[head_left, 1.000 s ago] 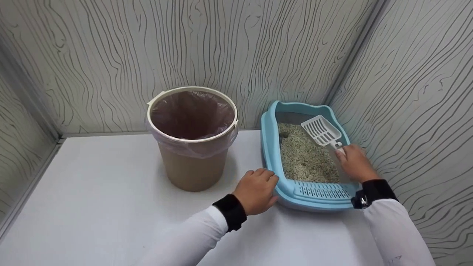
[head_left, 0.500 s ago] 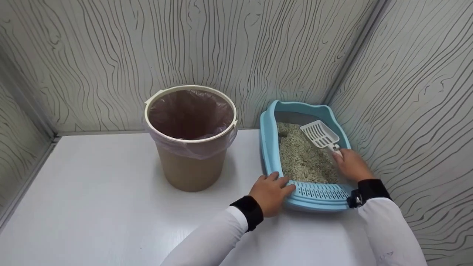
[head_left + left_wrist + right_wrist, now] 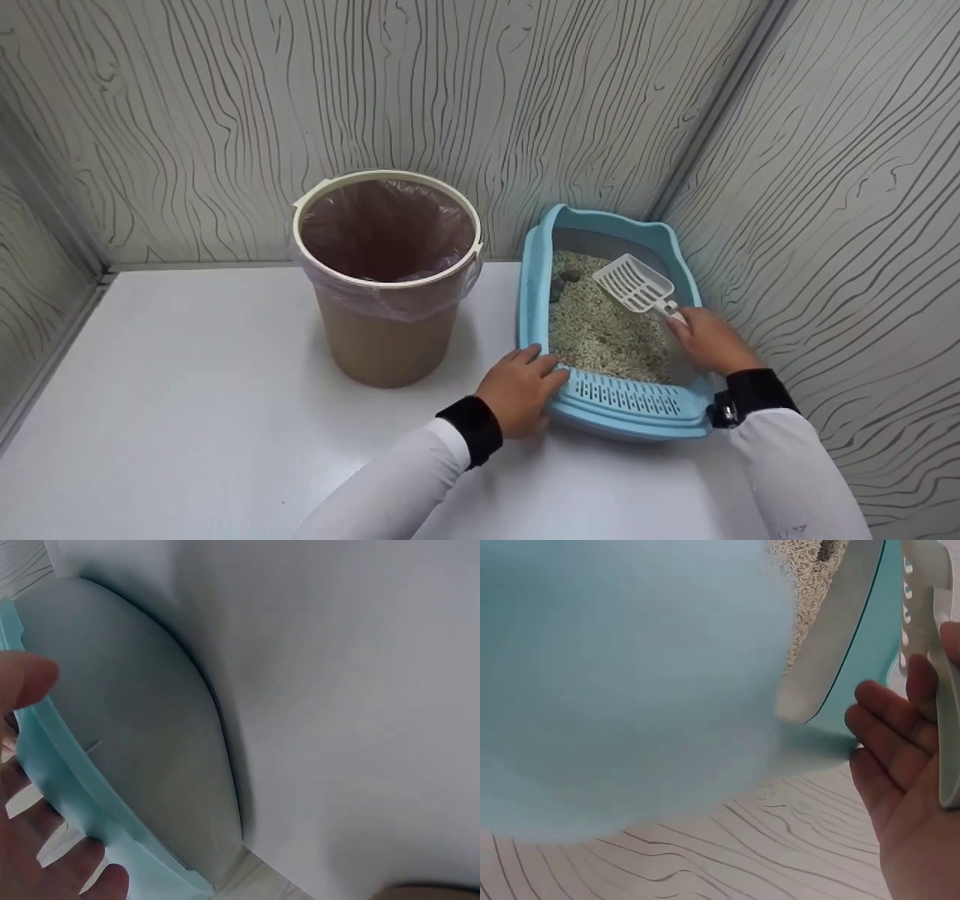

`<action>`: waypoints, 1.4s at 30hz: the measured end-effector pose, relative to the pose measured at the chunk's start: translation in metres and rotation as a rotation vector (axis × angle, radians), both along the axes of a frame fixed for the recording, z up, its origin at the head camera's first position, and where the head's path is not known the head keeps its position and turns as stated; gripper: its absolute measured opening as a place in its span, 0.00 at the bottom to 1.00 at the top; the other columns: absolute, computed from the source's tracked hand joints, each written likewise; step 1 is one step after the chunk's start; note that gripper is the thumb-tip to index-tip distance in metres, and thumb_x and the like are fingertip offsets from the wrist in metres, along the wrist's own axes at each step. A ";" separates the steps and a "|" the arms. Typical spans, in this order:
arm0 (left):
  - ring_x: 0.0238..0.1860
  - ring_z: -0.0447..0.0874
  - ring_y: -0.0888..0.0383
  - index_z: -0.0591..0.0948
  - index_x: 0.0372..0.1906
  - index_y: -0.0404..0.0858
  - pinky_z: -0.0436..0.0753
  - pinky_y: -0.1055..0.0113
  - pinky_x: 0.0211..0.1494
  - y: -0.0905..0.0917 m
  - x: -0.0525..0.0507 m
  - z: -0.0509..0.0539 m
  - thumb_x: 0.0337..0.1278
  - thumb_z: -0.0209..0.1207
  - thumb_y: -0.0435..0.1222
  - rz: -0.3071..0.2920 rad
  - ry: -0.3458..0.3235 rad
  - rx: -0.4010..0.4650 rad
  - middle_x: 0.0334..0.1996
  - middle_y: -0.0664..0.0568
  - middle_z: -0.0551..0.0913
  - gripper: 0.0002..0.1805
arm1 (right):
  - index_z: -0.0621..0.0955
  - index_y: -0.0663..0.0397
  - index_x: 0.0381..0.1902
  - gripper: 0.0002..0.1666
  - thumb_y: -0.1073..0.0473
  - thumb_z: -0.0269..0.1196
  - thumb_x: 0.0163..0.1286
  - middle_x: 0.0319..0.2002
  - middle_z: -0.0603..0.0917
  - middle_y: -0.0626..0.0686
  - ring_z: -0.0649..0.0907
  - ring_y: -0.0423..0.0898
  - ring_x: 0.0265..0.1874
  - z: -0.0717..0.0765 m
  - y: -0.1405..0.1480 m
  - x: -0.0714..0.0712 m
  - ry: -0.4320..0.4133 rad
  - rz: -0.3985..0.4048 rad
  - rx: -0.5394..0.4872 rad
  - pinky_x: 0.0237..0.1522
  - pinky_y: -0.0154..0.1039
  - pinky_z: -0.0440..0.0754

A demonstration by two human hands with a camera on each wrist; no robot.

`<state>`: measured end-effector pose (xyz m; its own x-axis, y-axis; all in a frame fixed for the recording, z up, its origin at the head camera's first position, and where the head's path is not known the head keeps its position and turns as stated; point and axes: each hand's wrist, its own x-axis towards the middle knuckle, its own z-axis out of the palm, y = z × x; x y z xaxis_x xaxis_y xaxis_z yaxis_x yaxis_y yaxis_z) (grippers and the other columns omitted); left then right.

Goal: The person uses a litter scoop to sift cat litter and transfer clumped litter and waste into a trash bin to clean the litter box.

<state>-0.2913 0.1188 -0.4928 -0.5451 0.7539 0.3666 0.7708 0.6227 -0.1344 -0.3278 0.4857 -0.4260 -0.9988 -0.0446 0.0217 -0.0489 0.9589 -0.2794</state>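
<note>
At the front left corner of the blue litter tray (image 3: 534,300), my left hand (image 3: 523,391) holds the rim. The left wrist view has its thumb and spread, bent fingers at the blue rim (image 3: 112,802). My right hand (image 3: 711,341) grips the handle of a white slotted scoop (image 3: 634,283) over the tray's right part. The scoop head, with no litter visible on it, is above the beige litter (image 3: 600,337). A few dark clumps (image 3: 556,287) lie at the litter's back left. In the right wrist view the scoop handle (image 3: 949,735) crosses the palm, with several fingers spread beside it.
A brown bin (image 3: 390,345) with a cream rim and a purplish liner (image 3: 360,300) stands left of the tray on the white table (image 3: 187,397). Patterned wall panels (image 3: 247,135) rise behind and to the right (image 3: 847,225), close to the tray and my right hand.
The tray has shifted slightly left and turned a little. My left hand moved right over its corner, then back left. The scoop has moved left and slightly toward me in my right hand.
</note>
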 end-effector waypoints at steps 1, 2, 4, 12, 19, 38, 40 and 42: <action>0.70 0.79 0.50 0.77 0.64 0.52 0.79 0.57 0.72 -0.005 -0.001 0.000 0.59 0.67 0.56 0.006 -0.019 -0.006 0.63 0.56 0.81 0.31 | 0.78 0.57 0.40 0.22 0.46 0.49 0.85 0.33 0.80 0.55 0.80 0.50 0.32 0.001 -0.002 0.001 0.011 0.015 0.007 0.38 0.49 0.76; 0.71 0.78 0.49 0.76 0.64 0.51 0.78 0.56 0.73 -0.010 -0.002 0.000 0.59 0.67 0.60 0.015 -0.041 -0.008 0.64 0.55 0.80 0.32 | 0.78 0.56 0.40 0.22 0.46 0.49 0.85 0.33 0.80 0.55 0.80 0.50 0.33 0.001 -0.004 0.001 0.021 0.028 0.017 0.39 0.50 0.75; 0.73 0.76 0.48 0.77 0.64 0.49 0.75 0.52 0.76 -0.021 -0.005 -0.001 0.59 0.64 0.65 0.037 -0.101 0.005 0.66 0.53 0.80 0.35 | 0.78 0.55 0.40 0.21 0.45 0.49 0.84 0.34 0.80 0.55 0.80 0.50 0.34 0.001 -0.009 0.002 0.033 0.048 0.026 0.40 0.51 0.75; 0.78 0.70 0.47 0.75 0.62 0.43 0.68 0.49 0.80 -0.050 -0.014 -0.006 0.73 0.51 0.63 0.157 -0.182 0.063 0.70 0.50 0.77 0.30 | 0.75 0.54 0.35 0.17 0.50 0.53 0.83 0.32 0.76 0.53 0.75 0.48 0.31 -0.009 -0.027 0.005 0.160 0.108 -0.011 0.39 0.47 0.71; 0.75 0.74 0.48 0.75 0.56 0.43 0.72 0.50 0.78 -0.050 -0.018 -0.013 0.76 0.51 0.58 0.165 -0.044 0.062 0.65 0.50 0.79 0.24 | 0.75 0.52 0.29 0.15 0.57 0.58 0.79 0.27 0.76 0.52 0.77 0.50 0.30 -0.034 -0.030 0.009 0.337 0.158 -0.019 0.39 0.50 0.72; 0.73 0.78 0.47 0.83 0.54 0.43 0.76 0.50 0.74 -0.037 -0.002 -0.017 0.74 0.58 0.46 0.234 0.019 0.254 0.68 0.47 0.82 0.15 | 0.76 0.58 0.35 0.16 0.56 0.52 0.83 0.28 0.77 0.56 0.71 0.41 0.25 -0.032 -0.037 0.011 0.354 0.040 -0.274 0.32 0.38 0.69; 0.73 0.78 0.48 0.82 0.59 0.46 0.75 0.50 0.75 -0.029 0.009 -0.020 0.76 0.56 0.48 0.147 0.014 0.238 0.68 0.48 0.82 0.17 | 0.78 0.59 0.40 0.19 0.51 0.48 0.85 0.35 0.82 0.61 0.74 0.40 0.28 -0.025 -0.029 0.003 0.296 -0.006 -0.320 0.35 0.37 0.71; 0.75 0.75 0.48 0.78 0.67 0.51 0.72 0.50 0.78 -0.020 0.022 -0.022 0.77 0.52 0.52 0.045 -0.033 0.171 0.72 0.48 0.78 0.22 | 0.77 0.59 0.44 0.24 0.46 0.44 0.86 0.41 0.84 0.63 0.75 0.42 0.31 -0.018 -0.022 -0.006 0.247 -0.038 -0.331 0.38 0.39 0.72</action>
<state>-0.2694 0.0983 -0.5148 -0.5908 0.6566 0.4689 0.7438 0.6684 0.0013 -0.3334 0.4637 -0.4441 -0.9626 0.0421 0.2678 -0.1192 0.8214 -0.5577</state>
